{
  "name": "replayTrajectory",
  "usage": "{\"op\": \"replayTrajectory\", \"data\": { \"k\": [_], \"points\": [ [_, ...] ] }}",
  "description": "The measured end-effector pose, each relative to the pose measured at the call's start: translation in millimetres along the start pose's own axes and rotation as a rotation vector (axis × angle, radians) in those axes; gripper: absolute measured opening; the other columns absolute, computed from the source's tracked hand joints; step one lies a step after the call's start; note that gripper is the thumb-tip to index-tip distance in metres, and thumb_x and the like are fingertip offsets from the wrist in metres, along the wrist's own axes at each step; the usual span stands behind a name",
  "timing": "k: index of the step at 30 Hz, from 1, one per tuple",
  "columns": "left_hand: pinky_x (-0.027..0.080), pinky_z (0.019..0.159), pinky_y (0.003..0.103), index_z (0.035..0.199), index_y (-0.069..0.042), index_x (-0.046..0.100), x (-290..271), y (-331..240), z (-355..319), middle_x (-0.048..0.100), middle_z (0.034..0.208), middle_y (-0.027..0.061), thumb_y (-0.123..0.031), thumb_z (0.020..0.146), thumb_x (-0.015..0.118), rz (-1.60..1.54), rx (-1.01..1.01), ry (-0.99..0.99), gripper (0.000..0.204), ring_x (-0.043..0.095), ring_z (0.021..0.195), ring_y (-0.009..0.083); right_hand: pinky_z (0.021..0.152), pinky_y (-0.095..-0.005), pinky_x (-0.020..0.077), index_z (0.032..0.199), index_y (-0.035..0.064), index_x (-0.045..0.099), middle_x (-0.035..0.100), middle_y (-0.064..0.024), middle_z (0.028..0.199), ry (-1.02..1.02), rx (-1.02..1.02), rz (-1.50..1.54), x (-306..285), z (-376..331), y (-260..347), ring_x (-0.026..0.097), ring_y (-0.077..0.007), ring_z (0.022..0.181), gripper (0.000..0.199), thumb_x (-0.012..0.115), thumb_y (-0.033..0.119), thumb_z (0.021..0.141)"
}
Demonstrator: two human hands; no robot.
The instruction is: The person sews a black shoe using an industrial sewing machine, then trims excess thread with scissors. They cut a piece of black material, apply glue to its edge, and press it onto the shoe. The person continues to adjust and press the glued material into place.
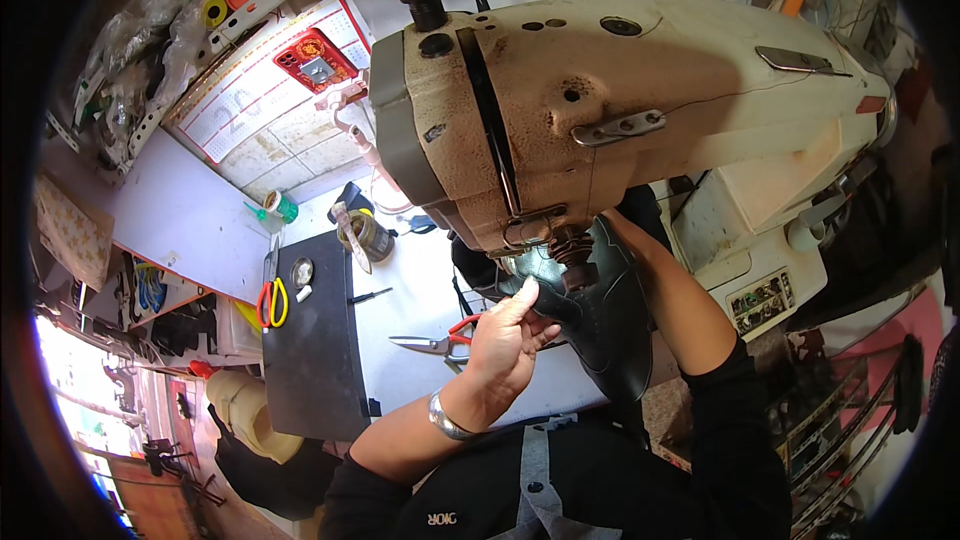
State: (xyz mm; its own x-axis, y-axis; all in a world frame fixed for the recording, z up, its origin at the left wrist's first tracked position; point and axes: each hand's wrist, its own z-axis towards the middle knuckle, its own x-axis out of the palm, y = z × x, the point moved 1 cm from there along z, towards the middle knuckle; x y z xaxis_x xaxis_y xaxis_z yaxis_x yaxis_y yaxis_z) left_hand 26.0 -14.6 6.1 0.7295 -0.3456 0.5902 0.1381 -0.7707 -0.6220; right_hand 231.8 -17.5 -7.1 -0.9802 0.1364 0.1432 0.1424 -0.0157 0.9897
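Observation:
A black leather shoe (607,325) sits under the head of a large beige sewing machine (640,90), its rounded toe pointing toward me. The machine's lamp lights the leather around the needle area. My left hand (505,340), with a silver bracelet at the wrist, is closed on the shoe's left edge; its thumb is raised beside the lit spot and its fingers curl inward. On the shoe's far right side, my right hand (618,224) is mostly hidden behind the shoe and machine head, so its fingers do not show.
Red-handled scissors (430,344) lie left of my left hand. A black board (315,350) carries a small round dish and scissors with red and yellow handles (271,302). Behind stand a glue jar with a brush (372,238) and a green container (281,206). A parts tray (760,305) is at right.

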Motion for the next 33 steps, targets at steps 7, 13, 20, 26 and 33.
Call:
{"op": "replayTrajectory", "data": {
  "k": [7, 13, 20, 26, 33],
  "points": [
    [0.053, 0.075, 0.029, 0.102, -0.007, 0.06, -3, 1, 0, 0.069, 0.094, 0.0052, -0.02, 0.097, 0.05, -0.001, 0.002, 0.005, 0.017, 0.065, 0.085, 0.0162, 0.053, -0.0266, 0.0397, 0.063, -0.0009, 0.058, 0.057, -0.0034, 0.069, 0.11, -0.052, -0.06, -8, 6, -9, 0.052, -0.0079, 0.064, 0.018, 0.069, 0.006, 0.075],
    [0.054, 0.075, 0.028, 0.102, -0.004, 0.062, -11, 8, -3, 0.066, 0.099, 0.0067, -0.019, 0.096, 0.056, -0.005, 0.085, 0.025, 0.017, 0.064, 0.083, 0.0138, 0.07, -0.0285, 0.0468, 0.095, -0.0028, 0.064, 0.065, -0.0081, 0.094, -0.053, -0.204, -0.115, -16, -20, -14, 0.061, -0.0162, 0.085, 0.016, 0.066, 0.003, 0.08],
    [0.052, 0.065, 0.023, 0.098, 0.0, 0.061, -41, 5, -14, 0.067, 0.087, 0.0093, -0.013, 0.096, 0.053, 0.409, 0.413, -0.038, 0.016, 0.064, 0.073, 0.0131, 0.074, -0.0345, 0.0515, 0.102, -0.0017, 0.064, 0.063, -0.0172, 0.091, -0.462, -0.301, -0.817, -22, -118, -47, 0.065, -0.0311, 0.085, 0.026, 0.058, -0.007, 0.077],
    [0.044, 0.062, 0.023, 0.092, -0.003, 0.058, -88, -43, 4, 0.061, 0.075, 0.0046, -0.017, 0.098, 0.049, 0.122, 0.468, -0.155, 0.018, 0.056, 0.067, 0.011, 0.087, -0.0412, 0.0487, 0.115, -0.0007, 0.06, 0.059, -0.0189, 0.114, -0.075, -0.419, -1.103, 18, -164, -116, 0.057, -0.0356, 0.106, 0.039, 0.062, 0.01, 0.077],
    [0.044, 0.069, 0.023, 0.099, -0.002, 0.06, -113, -70, 45, 0.063, 0.091, 0.0037, -0.009, 0.093, 0.056, 0.878, 0.83, -0.364, 0.01, 0.055, 0.079, 0.0088, 0.103, -0.0388, 0.0371, 0.135, 0.0014, 0.044, 0.05, -0.0194, 0.131, 0.004, -0.451, -0.961, 54, -137, -110, 0.05, -0.0345, 0.118, 0.052, 0.06, 0.016, 0.087]
  ]
}}
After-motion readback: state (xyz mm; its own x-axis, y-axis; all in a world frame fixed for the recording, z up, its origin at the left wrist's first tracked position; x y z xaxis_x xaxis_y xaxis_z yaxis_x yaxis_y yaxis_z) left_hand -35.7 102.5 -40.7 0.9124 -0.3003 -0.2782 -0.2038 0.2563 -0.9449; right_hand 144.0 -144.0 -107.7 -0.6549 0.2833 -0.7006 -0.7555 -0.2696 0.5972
